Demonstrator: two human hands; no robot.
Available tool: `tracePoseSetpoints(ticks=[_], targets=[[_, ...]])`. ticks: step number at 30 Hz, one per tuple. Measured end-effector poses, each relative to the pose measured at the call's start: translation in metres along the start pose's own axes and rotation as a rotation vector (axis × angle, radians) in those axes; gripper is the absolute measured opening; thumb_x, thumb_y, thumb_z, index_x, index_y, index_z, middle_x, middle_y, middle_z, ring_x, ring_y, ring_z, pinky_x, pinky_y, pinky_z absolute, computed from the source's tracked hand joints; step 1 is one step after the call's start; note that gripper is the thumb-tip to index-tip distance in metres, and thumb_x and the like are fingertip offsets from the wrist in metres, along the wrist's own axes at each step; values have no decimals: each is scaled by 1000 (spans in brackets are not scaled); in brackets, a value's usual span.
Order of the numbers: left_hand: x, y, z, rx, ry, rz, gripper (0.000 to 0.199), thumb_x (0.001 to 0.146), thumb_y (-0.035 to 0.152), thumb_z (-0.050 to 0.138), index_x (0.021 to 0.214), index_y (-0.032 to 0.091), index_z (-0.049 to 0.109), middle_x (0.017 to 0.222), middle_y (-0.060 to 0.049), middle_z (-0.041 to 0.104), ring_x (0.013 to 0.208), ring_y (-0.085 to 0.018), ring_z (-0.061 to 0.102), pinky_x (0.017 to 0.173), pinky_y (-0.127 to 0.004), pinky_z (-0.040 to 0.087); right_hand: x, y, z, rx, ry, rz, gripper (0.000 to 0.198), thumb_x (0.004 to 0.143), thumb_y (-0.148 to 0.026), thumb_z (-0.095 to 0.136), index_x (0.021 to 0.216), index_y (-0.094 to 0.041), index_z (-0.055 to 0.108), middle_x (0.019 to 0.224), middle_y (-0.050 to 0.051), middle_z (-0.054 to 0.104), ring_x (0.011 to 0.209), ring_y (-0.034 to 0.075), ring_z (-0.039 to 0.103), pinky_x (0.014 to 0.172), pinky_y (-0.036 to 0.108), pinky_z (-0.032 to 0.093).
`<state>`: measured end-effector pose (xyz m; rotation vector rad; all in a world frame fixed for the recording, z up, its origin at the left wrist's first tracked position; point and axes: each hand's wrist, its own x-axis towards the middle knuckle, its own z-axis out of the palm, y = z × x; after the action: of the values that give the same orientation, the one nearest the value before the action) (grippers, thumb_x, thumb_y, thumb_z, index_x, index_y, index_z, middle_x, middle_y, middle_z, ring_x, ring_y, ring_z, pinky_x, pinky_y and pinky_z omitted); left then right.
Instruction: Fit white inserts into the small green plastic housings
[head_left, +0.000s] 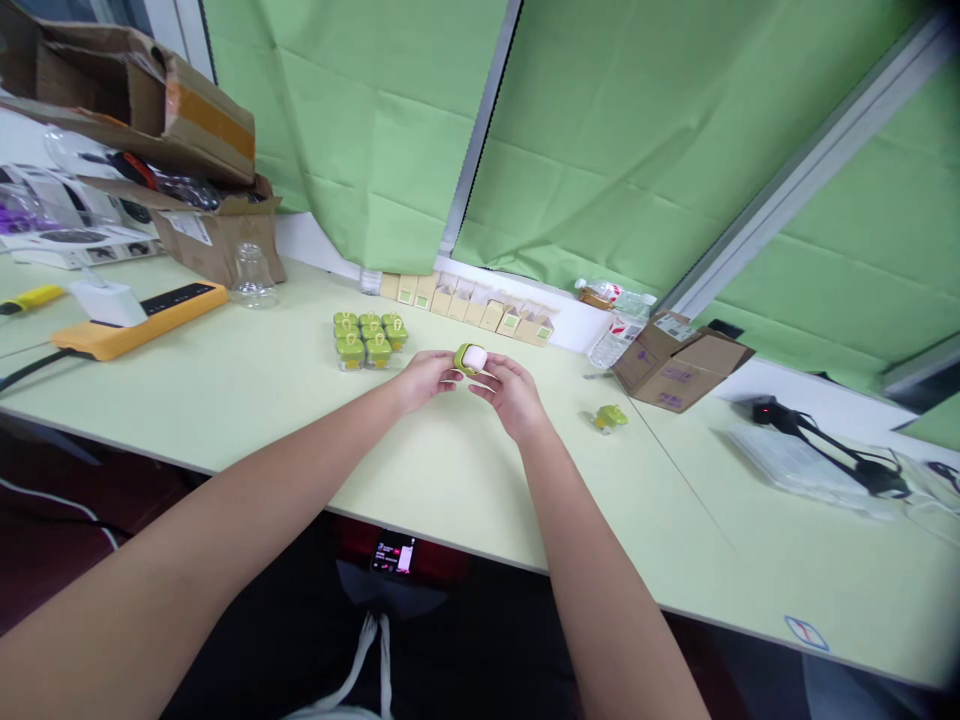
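Observation:
Above the middle of the table, I hold a small green-rimmed piece with a pale pink, rounded block (474, 358) in it; its exact kind does not show. My left hand (429, 381) pinches its left edge, fingers bent. My right hand (513, 392) grips it from the right, thumb and fingers closed about it. Left of my hands stands a group of several small clear boxes with green lids (370, 340). One similar green-lidded box (610, 417) sits apart, to the right of my right hand.
A row of small tan cartons (469, 303) lines the wall. Clear bottles (616, 325) lean beside an open cardboard box (679, 365). At left are a clear jar (253, 277), an orange power strip (154, 318) and stacked cardboard boxes (217, 235). A phone (393, 552) lies below the table edge.

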<state>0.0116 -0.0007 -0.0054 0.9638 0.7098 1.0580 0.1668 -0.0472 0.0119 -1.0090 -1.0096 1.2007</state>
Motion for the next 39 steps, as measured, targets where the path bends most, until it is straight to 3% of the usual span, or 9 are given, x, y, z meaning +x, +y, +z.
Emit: tracePoseSetpoints(ticks=[3,5,8,10,16,22,32,36,39], targets=[[2,-3,-1,244,61,123,16,81,30,67,82,14,67,74,-4,65,63,-11,56,61,-25,45,1,0,0,-105,93,-36,20,77,-38,65,89,-21,66,101,5,71,89,21,68,71,34,58],[2,-7,-2,511,81,305,17,84,32,63,79,16,67,73,-4,64,64,-13,55,63,-26,44,2,2,0,-193,123,-86,25,76,-42,64,90,-22,66,103,4,70,89,20,67,71,32,57],[-1,-11,-3,830,38,587,16,85,30,60,79,18,68,82,-5,65,73,-16,56,69,-28,44,2,6,0,-350,84,-137,25,71,-39,69,89,-21,67,95,3,69,85,18,65,68,29,57],[-3,-13,-3,914,-1,660,17,86,30,58,80,19,69,85,-6,65,76,-17,57,72,-29,44,3,10,0,-435,24,-132,23,69,-33,70,86,-19,67,87,2,68,79,16,64,65,28,56],[-6,-14,0,912,-31,644,18,86,28,57,80,20,72,86,-7,67,79,-19,59,72,-29,45,4,14,-1,-482,-13,-105,18,68,-28,69,84,-19,65,83,2,67,71,13,64,63,27,57],[-4,-15,1,767,72,470,13,77,29,67,78,18,75,81,-6,73,76,-19,64,70,-29,47,4,13,-3,-468,54,-10,17,66,-29,71,77,-18,63,77,1,66,68,14,64,62,27,56],[4,-25,3,626,45,376,16,73,33,71,74,17,72,76,-4,70,70,-15,60,67,-26,47,0,8,-4,-209,16,208,12,61,-21,69,71,-15,66,70,4,67,67,17,63,60,29,55],[0,-16,2,667,63,449,24,83,40,61,76,19,70,77,-4,68,70,-16,56,68,-27,46,2,7,-6,-130,70,220,14,63,-20,71,75,-15,66,75,5,68,69,18,64,62,31,58],[-3,-1,-3,755,120,600,15,79,35,67,76,20,69,82,-4,67,72,-17,54,74,-27,45,5,5,-9,-42,167,222,13,66,-18,68,77,-17,64,75,5,67,70,18,64,65,34,60]])
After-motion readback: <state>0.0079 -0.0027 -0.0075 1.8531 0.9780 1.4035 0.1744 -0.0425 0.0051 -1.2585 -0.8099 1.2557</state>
